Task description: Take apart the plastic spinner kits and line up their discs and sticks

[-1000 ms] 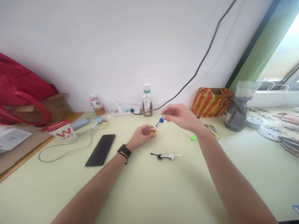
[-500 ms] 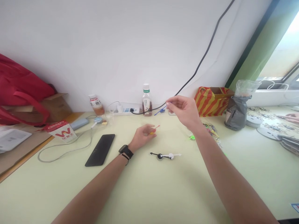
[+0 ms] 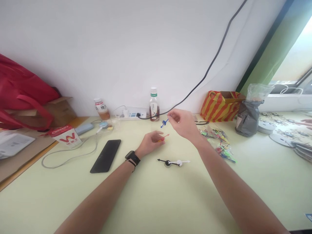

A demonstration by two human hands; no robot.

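Observation:
My right hand (image 3: 182, 123) is raised over the table, its fingertips pinching a blue arrow spinner (image 3: 164, 123) that hangs to the left. Below and left of it, my left hand (image 3: 151, 142) rests low at the table with fingers closed around a red arrow spinner (image 3: 162, 139); something yellow shows beneath it, mostly hidden by the fingers. Nearer to me, a black arrow spinner (image 3: 167, 163) and a white arrow spinner (image 3: 179, 163) lie side by side on the table, their arrows overlapping.
Bags of coloured spinners (image 3: 223, 151) lie right of my right forearm. A black phone (image 3: 105, 156) is at the left. A tea bottle (image 3: 153, 105) and power strip (image 3: 133, 114) stand against the wall. Round discs (image 3: 280, 139) and another person's hand (image 3: 307, 123) are far right.
My right hand has moved down and left with the blue spinner, closer to my left hand. The bagged spinners on the right now show more. My left hand stays nearly in place.

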